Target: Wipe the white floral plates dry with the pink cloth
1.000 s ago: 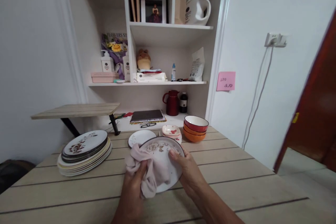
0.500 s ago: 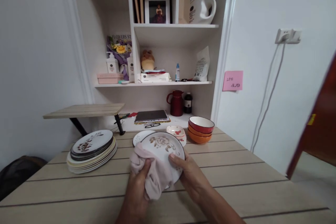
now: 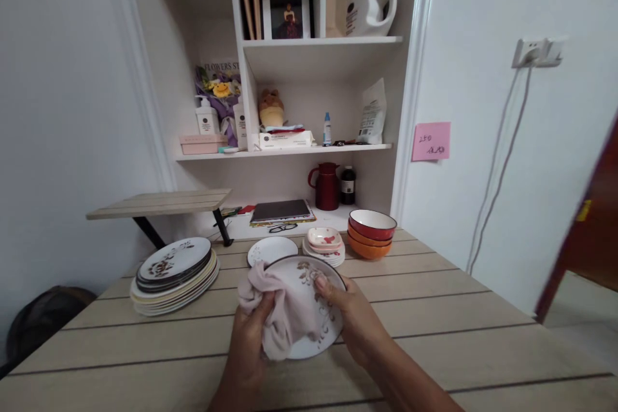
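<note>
A white plate with a dark rim and brown flowers is held tilted above the near part of the table. My right hand grips its right edge, thumb on the face and fingers behind. My left hand is closed on a pale pink cloth, which lies bunched against the plate's left side and covers part of its face. The left fingers are mostly hidden by the cloth. Just behind the held plate, another white plate lies flat on the table.
On the left of the wooden table stands a plate stack, near a small raised shelf. Small dishes and stacked bowls are at the back. Behind are a laptop, glasses and a red jug.
The held plate has turned, its flowers shifting toward the right, and sits slightly lower in view. The cloth stays against its left side. The camera view has shifted a little.
</note>
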Demonstrator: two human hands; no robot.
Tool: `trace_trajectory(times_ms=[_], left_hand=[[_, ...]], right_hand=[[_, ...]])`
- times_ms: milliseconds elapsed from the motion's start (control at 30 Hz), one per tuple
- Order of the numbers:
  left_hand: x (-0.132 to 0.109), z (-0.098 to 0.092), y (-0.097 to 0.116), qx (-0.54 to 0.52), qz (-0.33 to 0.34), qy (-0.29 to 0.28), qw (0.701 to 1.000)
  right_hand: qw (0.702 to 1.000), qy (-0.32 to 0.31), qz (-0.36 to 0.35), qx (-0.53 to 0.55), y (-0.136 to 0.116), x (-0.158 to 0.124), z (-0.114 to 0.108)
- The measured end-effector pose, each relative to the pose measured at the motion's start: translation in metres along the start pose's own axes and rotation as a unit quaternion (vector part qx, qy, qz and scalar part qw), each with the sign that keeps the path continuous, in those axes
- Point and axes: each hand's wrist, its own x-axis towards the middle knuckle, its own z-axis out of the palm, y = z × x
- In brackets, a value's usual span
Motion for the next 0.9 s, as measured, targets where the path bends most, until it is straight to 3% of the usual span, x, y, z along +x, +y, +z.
trace_trajectory(times_ms=[133, 267, 367, 467, 567, 633, 733, 833, 900], left_hand=[[-0.005, 0.015, -0.018, -0.051, -0.058, -0.003, 0.997], [-0.008, 0.020, -0.039, -0.043, -0.071, -0.012, 0.996], [-0.003, 0.015, -0.040, 0.026, -0.052, 0.009, 0.998], [0.002, 0.009, -0.027, 0.131, 0.023, 0.059, 0.989], [0.003, 0.003, -0.008, 0.200, 0.124, 0.192, 0.953], [0.000, 0.000, 0.001, 0.226, 0.177, 0.246, 0.926], [-0.004, -0.007, 0.007, 0.268, 0.264, 0.239, 0.895], [-0.002, -0.013, 0.005, 0.315, 0.375, 0.185, 0.852], [0.003, -0.017, 0.001, 0.372, 0.414, 0.122, 0.821]], right_hand=[[0.987, 0.109, 0.028, 0.116, 0.015, 0.008, -0.002], [0.973, 0.134, 0.056, 0.178, 0.021, 0.013, -0.006], [0.967, 0.145, 0.058, 0.203, 0.023, 0.016, -0.011], [0.962, 0.173, 0.027, 0.209, 0.020, 0.021, -0.020], [0.957, 0.218, 0.003, 0.189, 0.017, 0.025, -0.028], [0.958, 0.233, 0.014, 0.164, 0.018, 0.024, -0.029], [0.969, 0.217, 0.063, 0.104, 0.026, 0.018, -0.024], [0.977, 0.172, 0.115, 0.054, 0.040, 0.010, -0.013], [0.978, 0.138, 0.149, 0.052, 0.051, 0.006, -0.005]])
